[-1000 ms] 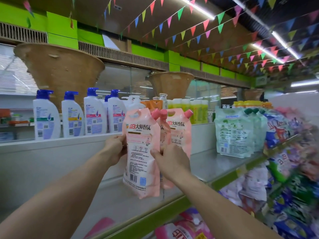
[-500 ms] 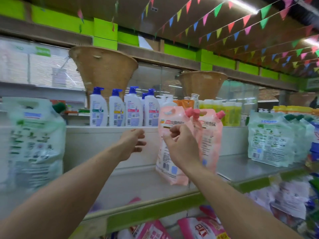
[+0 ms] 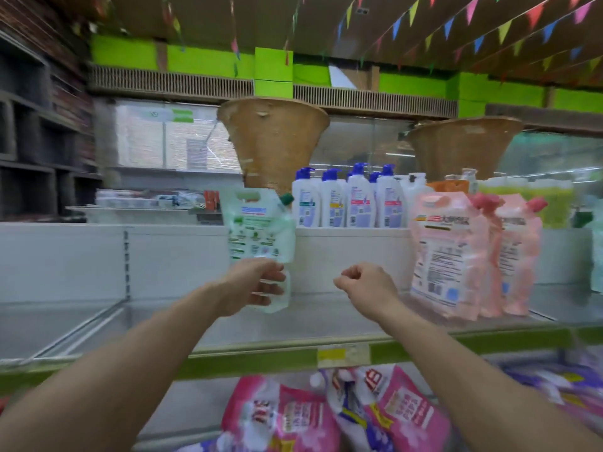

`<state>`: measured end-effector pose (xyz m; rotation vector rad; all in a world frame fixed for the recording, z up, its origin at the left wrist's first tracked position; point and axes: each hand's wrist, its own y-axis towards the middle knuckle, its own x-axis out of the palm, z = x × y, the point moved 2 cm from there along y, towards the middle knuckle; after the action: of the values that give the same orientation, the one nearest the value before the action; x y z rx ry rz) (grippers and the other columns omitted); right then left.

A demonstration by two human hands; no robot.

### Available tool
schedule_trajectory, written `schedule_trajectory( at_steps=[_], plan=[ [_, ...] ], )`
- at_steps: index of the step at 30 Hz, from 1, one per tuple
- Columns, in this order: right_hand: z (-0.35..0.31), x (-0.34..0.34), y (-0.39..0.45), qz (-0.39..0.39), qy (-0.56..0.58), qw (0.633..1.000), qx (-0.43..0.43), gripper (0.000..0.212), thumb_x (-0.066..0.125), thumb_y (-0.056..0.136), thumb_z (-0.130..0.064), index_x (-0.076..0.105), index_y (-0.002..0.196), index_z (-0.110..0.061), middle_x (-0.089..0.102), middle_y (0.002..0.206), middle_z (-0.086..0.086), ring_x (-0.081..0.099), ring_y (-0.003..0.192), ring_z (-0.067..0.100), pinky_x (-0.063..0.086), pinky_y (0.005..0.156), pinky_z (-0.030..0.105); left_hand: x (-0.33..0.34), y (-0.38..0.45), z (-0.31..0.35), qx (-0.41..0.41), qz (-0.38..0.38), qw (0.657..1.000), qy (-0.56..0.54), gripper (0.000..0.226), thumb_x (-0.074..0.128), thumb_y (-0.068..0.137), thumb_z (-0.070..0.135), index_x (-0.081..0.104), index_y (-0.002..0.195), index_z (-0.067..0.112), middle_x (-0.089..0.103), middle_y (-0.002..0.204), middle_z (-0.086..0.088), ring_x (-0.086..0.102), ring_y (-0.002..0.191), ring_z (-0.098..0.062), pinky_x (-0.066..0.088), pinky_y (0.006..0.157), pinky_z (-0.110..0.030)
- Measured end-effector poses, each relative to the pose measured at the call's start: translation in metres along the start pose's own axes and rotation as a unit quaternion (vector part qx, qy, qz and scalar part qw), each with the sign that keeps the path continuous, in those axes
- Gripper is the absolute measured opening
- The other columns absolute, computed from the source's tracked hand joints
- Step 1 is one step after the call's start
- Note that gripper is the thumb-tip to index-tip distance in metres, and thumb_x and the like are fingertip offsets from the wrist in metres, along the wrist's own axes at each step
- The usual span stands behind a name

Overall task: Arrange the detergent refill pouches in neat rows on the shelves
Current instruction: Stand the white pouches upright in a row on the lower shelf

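My left hand (image 3: 253,288) grips the lower part of a pale green and white refill pouch (image 3: 259,231) with a green cap, holding it upright above the metal shelf (image 3: 326,324). To its right, my right hand (image 3: 367,283) hovers with loosely curled fingers and holds nothing. Further right, pink refill pouches (image 3: 447,259) stand upright in a short row on the same shelf, apart from both hands. Below the shelf's green edge strip, magenta pouches (image 3: 342,415) lie in a loose pile.
White pump bottles with blue tops (image 3: 349,200) line the ledge behind the shelf's back panel. Two woven baskets (image 3: 274,141) sit above them. The left half of the shelf (image 3: 81,324) is bare metal. Another pale green pouch (image 3: 597,256) shows at the far right edge.
The view has swung left. My right hand has let go of the pink pouches, which now stand on the shelf. My left hand has taken hold of the green pouch.
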<state>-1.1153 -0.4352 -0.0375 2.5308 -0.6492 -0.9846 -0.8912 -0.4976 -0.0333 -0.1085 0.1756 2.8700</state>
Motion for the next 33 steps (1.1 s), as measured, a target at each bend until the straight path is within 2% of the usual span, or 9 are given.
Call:
schedule_trajectory(
  at_steps=[8, 12, 15, 18, 21, 23, 25, 29, 33],
  plan=[
    [-0.054, 0.036, -0.027, -0.021, 0.017, 1.0, 0.002, 0.027, 0.063, 0.079, -0.037, 0.069, 0.085, -0.011, 0.071, 0.084, 0.005, 0.065, 0.082, 0.025, 0.052, 0.078, 0.04, -0.1, -0.031, 0.007, 0.024, 0.098, 0.995, 0.028, 0.019, 0.05, 0.096, 0.023, 0.063, 0.104, 0.012, 0.068, 0.107, -0.008, 0.07, 0.078, -0.023, 0.048, 0.058, -0.031],
    [-0.06, 0.046, -0.01, -0.02, 0.048, 0.999, 0.005, 0.046, 0.062, 0.082, -0.036, 0.061, 0.106, 0.002, 0.067, 0.105, 0.019, 0.065, 0.09, 0.036, 0.052, 0.085, 0.051, -0.111, -0.016, 0.003, 0.026, 0.129, 0.991, 0.018, 0.014, 0.05, 0.096, 0.023, 0.06, 0.101, 0.015, 0.065, 0.112, -0.008, 0.071, 0.084, -0.026, 0.049, 0.062, -0.034],
    [-0.056, 0.055, 0.016, -0.044, 0.083, 0.995, 0.015, 0.062, 0.063, 0.083, -0.04, 0.048, 0.132, -0.004, 0.062, 0.119, 0.009, 0.065, 0.095, 0.028, 0.052, 0.088, 0.047, -0.109, 0.004, 0.0, 0.023, 0.132, 0.991, 0.016, 0.011, 0.049, 0.097, 0.025, 0.058, 0.098, 0.018, 0.061, 0.115, -0.007, 0.072, 0.084, -0.025, 0.049, 0.065, -0.035],
    [-0.053, 0.066, 0.044, -0.065, 0.125, 0.99, 0.026, 0.07, 0.064, 0.085, -0.038, 0.037, 0.141, -0.006, 0.058, 0.122, 0.007, 0.069, 0.08, 0.02, 0.05, 0.063, 0.034, -0.107, 0.031, 0.003, 0.02, 0.141, 0.99, 0.021, 0.018, 0.049, 0.098, 0.027, 0.055, 0.11, 0.016, 0.057, 0.119, -0.005, 0.072, 0.084, -0.025, 0.049, 0.062, -0.034],
    [-0.054, 0.079, 0.069, -0.085, 0.149, 0.985, 0.036, 0.065, 0.066, 0.085, -0.037, 0.042, 0.138, -0.008, 0.062, 0.108, 0.004, 0.068, 0.071, 0.018, 0.042, 0.048, 0.028, -0.106, 0.056, 0.008, 0.022, 0.153, 0.988, 0.02, 0.024, 0.05, 0.097, 0.027, 0.052, 0.116, 0.014, 0.054, 0.12, -0.005, 0.072, 0.079, -0.026, 0.048, 0.056, -0.032],
    [-0.057, 0.088, 0.079, -0.108, 0.153, 0.982, 0.024, 0.046, 0.065, 0.085, -0.037, 0.057, 0.123, -0.012, 0.066, 0.099, 0.002, 0.068, 0.067, 0.017, 0.04, 0.044, 0.027, -0.105, 0.07, 0.009, 0.021, 0.153, 0.988, 0.015, 0.026, 0.05, 0.097, 0.027, 0.052, 0.118, 0.012, 0.054, 0.118, -0.004, 0.072, 0.073, -0.025, 0.048, 0.052, -0.031],
    [-0.059, 0.098, 0.084, -0.127, 0.161, 0.979, 0.01, 0.03, 0.064, 0.085, -0.036, 0.063, 0.108, -0.016, 0.068, 0.094, 0.0, 0.067, 0.063, 0.015, 0.039, 0.043, 0.025, -0.104, 0.082, 0.006, 0.022, 0.148, 0.989, 0.004, 0.03, 0.052, 0.096, 0.027, 0.055, 0.119, 0.008, 0.058, 0.116, -0.004, 0.069, 0.065, -0.023, 0.046, 0.049, -0.029],
    [-0.056, 0.107, 0.082, -0.106, 0.175, 0.979, -0.005, 0.015, 0.06, 0.089, -0.03, 0.062, 0.101, -0.021, 0.069, 0.093, -0.003, 0.068, 0.055, 0.011, 0.041, 0.044, 0.022, -0.101, 0.093, -0.004, 0.019, 0.118, 0.992, -0.032, 0.031, 0.051, 0.094, 0.029, 0.064, 0.109, 0.005, 0.069, 0.111, -0.008, 0.052, 0.046, -0.017, 0.04, 0.043, -0.025],
    [-0.053, 0.104, 0.07, -0.067, 0.187, 0.98, -0.01, 0.007, 0.058, 0.09, -0.024, 0.065, 0.087, -0.023, 0.071, 0.084, -0.003, 0.068, 0.055, 0.013, 0.047, 0.052, 0.028, -0.105, 0.092, -0.005, 0.046, 0.094, 0.992, -0.068, 0.032, 0.053, 0.093, 0.036, 0.065, 0.104, 0.008, 0.063, 0.095, -0.008, 0.046, 0.052, -0.014, 0.039, 0.046, -0.026]
  ],
)
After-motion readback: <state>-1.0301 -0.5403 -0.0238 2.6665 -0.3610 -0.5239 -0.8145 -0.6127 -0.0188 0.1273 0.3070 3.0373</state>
